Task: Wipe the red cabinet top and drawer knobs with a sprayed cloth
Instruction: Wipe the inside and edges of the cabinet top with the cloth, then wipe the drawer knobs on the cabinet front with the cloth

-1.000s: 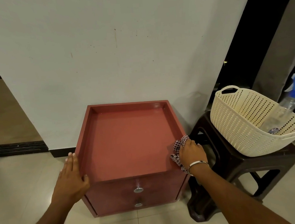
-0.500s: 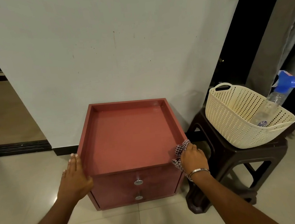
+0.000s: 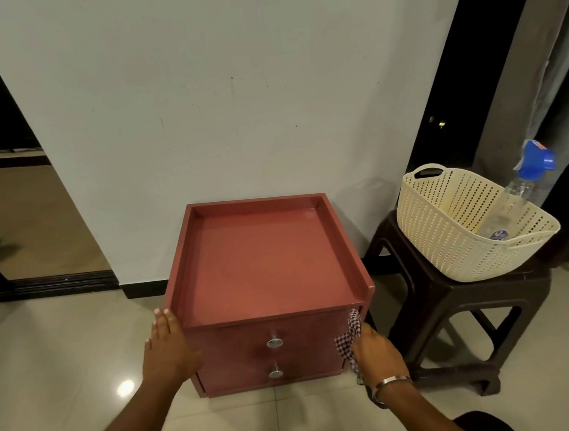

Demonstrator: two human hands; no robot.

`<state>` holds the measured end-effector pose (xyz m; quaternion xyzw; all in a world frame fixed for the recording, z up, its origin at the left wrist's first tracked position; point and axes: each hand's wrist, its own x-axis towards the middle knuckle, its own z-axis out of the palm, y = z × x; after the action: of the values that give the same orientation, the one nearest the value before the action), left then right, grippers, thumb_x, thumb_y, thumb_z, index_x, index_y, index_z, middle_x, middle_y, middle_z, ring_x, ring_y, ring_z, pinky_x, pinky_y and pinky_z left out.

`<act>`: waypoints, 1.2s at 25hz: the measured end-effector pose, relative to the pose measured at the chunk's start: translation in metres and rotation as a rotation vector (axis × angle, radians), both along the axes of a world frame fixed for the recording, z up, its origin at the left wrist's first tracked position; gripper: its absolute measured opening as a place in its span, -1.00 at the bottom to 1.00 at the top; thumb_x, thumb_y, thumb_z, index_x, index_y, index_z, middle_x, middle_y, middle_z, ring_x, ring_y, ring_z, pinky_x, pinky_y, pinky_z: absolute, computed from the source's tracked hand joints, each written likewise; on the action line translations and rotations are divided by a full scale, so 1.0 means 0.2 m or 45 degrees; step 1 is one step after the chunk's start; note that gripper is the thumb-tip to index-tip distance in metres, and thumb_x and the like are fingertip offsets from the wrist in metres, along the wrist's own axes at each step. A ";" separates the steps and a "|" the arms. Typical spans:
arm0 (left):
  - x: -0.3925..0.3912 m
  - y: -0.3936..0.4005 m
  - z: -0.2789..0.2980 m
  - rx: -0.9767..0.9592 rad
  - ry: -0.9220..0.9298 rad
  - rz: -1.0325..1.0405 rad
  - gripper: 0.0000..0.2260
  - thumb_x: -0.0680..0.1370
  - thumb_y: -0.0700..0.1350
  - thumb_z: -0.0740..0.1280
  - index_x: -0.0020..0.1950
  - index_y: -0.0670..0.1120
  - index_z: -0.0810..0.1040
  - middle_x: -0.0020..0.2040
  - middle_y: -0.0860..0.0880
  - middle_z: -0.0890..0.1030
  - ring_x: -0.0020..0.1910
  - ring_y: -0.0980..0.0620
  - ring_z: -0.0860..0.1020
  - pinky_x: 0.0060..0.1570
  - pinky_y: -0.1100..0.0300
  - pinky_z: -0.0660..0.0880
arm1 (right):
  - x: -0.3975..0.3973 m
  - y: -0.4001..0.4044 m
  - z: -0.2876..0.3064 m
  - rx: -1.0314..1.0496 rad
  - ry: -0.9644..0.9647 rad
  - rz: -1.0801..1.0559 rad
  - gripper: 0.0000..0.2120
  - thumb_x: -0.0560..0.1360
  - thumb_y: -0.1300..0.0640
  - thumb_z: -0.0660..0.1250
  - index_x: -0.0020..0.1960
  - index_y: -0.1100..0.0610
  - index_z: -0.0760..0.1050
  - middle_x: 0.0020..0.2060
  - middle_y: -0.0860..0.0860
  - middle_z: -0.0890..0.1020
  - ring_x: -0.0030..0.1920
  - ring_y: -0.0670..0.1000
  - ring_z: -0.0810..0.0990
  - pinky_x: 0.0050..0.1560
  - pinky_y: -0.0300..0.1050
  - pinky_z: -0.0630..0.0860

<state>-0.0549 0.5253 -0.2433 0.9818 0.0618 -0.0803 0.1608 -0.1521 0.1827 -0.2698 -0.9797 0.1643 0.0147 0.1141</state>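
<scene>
My right hand (image 3: 374, 352) has dropped off the cabinet's right rim since a moment ago and now sits low against the front right corner, below the top edge, with the checked cloth (image 3: 349, 338) bunched in its closed fingers and pressed to the drawer face. My left hand (image 3: 166, 349) lies flat and open against the left front corner of the red cabinet (image 3: 263, 265), bracing it, gripping nothing. The recessed top is bare. The two metal knobs sit one above the other on the drawer fronts: the upper knob (image 3: 274, 342) and the lower knob (image 3: 275, 374). Both lie to the left of my cloth hand, roughly level with it, and the cloth hand is nearer to them than the bracing one. So I judge the next wipe runs leftward across the drawer face, upper knob first.
</scene>
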 end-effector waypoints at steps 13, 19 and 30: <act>-0.38 -0.44 -0.09 -0.578 0.307 -0.448 -0.63 0.52 -0.22 0.30 0.33 -0.11 0.45 0.30 -0.02 0.50 0.24 0.04 0.48 0.16 0.27 0.43 | -0.08 0.34 -0.06 0.630 -0.260 -0.049 -0.75 0.57 0.20 0.16 0.19 0.23 0.49 0.09 0.12 0.54 0.02 0.07 0.54 0.05 -0.11 0.52; -0.46 -0.55 -0.22 -0.982 0.780 -0.549 -0.17 0.36 -0.02 0.53 0.50 0.00 0.13 0.39 0.09 0.32 0.28 0.16 0.36 0.26 0.31 0.40 | -0.06 0.54 -0.08 1.100 -0.109 -0.346 -0.68 0.52 0.21 0.24 0.27 0.12 0.43 0.05 0.11 0.58 -0.06 0.04 0.55 0.01 -0.09 0.55; -0.34 -0.61 -0.33 -1.051 0.705 -0.318 -0.46 0.46 -0.14 0.37 0.41 0.03 0.32 0.22 0.05 0.50 0.14 0.11 0.50 0.08 0.29 0.49 | 0.06 0.43 -0.25 2.312 0.014 -0.819 -0.63 0.56 0.28 0.05 0.27 0.02 0.42 0.10 0.18 0.52 0.03 0.19 0.51 -0.09 0.11 0.54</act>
<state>-0.1226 0.4029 -0.3097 0.7783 -0.0527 -0.3735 0.5020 -0.1402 0.2695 -0.3192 -0.4258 0.3517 0.1090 0.8265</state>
